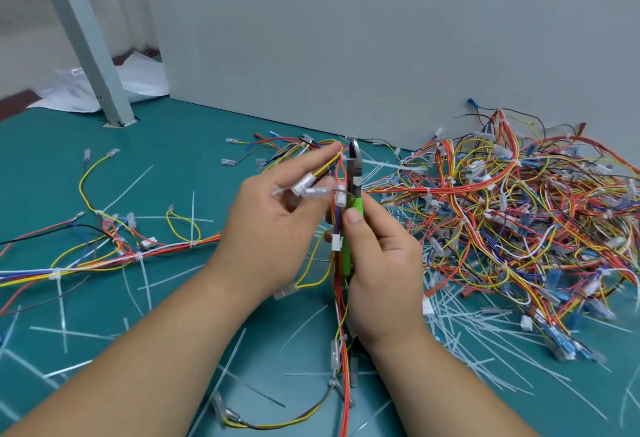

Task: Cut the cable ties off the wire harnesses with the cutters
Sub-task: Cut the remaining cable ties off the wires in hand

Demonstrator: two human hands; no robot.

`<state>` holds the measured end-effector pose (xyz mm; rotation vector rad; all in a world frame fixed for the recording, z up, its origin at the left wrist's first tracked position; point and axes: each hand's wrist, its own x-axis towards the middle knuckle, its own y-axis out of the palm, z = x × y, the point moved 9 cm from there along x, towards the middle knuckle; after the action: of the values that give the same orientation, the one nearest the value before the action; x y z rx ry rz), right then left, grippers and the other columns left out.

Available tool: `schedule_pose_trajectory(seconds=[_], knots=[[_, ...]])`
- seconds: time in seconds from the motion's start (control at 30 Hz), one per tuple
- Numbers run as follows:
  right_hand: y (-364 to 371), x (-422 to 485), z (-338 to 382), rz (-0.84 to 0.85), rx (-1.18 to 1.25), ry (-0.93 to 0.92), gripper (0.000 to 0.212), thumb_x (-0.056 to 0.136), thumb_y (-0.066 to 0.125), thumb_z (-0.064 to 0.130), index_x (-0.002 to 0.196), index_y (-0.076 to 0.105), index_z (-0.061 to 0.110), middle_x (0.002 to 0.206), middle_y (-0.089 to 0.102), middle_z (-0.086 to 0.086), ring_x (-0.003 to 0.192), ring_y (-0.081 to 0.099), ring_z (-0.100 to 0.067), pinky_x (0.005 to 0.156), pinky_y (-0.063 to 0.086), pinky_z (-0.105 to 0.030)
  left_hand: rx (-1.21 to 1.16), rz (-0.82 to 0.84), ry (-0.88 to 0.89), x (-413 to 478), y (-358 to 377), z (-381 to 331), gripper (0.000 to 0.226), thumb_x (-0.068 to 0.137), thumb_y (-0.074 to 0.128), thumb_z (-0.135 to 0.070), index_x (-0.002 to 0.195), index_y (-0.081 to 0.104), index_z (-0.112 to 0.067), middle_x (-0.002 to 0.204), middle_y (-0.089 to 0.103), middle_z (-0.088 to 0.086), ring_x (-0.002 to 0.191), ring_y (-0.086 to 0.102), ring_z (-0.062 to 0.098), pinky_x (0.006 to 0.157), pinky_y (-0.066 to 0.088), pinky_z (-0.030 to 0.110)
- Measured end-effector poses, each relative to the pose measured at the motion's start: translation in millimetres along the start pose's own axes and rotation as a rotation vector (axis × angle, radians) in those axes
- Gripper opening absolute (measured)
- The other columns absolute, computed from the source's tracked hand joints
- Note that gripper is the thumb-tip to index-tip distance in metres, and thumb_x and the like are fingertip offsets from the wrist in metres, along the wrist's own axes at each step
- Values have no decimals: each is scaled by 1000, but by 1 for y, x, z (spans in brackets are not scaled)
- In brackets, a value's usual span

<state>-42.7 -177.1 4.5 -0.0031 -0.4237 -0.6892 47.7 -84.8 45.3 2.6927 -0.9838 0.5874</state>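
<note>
While the left hand [273, 225] pinches a wire harness [341, 301] near its top, thumb and forefinger curled round the red, yellow and blue strands, the right hand [381, 263] grips the cutters [358, 203] just beside it, thumb pressed flat on a bright green handle. Both are held up over the middle of the teal tabletop [194, 146]. The cutters point away, their dark metal head rising beside the wires at the left fingertips; whether the jaws are round a tie I cannot tell. The held harness is a thin bundle with clear sleeved terminals sticking out by the left thumb and a small white plug [336, 242] lower down, and it trails toward the near edge, where a white tie [341, 338] still binds it. To the right lies a big tangled heap of harnesses [512, 215], mostly red and yellow with blue connectors. On the left another harness [114, 249] stretches across the tabletop, white ties still round it. Loose white cable ties [485, 329] are strewn all about, thickest near the heap. At the far side stands a grey panel [346, 38], with a grey post [90, 42] to the far left.
</note>
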Motion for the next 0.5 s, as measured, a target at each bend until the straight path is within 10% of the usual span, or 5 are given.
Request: schedule_pose_trajectory(seconds=[0.5], knots=[[11,-5,4,22,-123,-1,24,100,54,34,111,74,25,102,74,-9,97,67,-32,82,53,-23,13,-259,-11,-2,-23,2,19,91,72,-5,100,78,-20,83,78,-5,56,66,7,53,53,17]])
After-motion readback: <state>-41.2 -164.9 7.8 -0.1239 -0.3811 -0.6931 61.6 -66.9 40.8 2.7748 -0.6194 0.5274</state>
